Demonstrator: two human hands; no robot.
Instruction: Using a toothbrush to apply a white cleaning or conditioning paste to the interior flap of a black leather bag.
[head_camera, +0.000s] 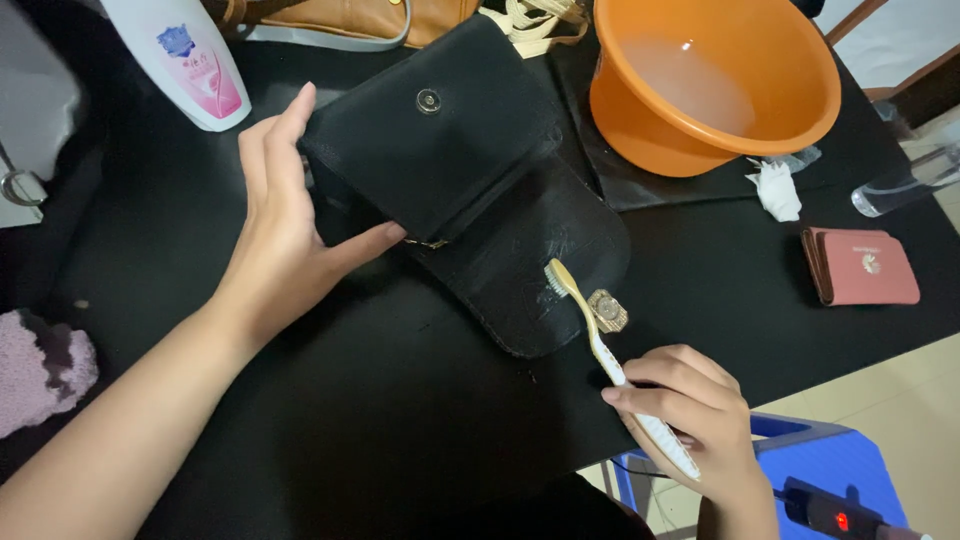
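Black table (400, 420) holds one black bag (470, 180) in the middle – left hand (285, 240) grips its body, right hand (690, 405) grips one toothbrush (600, 340) touching its flap. One orange bowl (715, 80), one pink wallet (862, 266) near the right edge – bare space up front

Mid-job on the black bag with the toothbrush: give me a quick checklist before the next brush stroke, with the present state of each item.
1. Left hand steadies the black bag, thumb under its body: ok.
2. Right hand grips the toothbrush by the handle: ok.
3. Bristles rest on the open flap, beside the gold clasp: ok.
4. Water in the orange basin: ok, cloudy liquid shows.
5. Bristles wet or soapy: cannot tell.
6. Pink wallet lies apart from the bag: ok.
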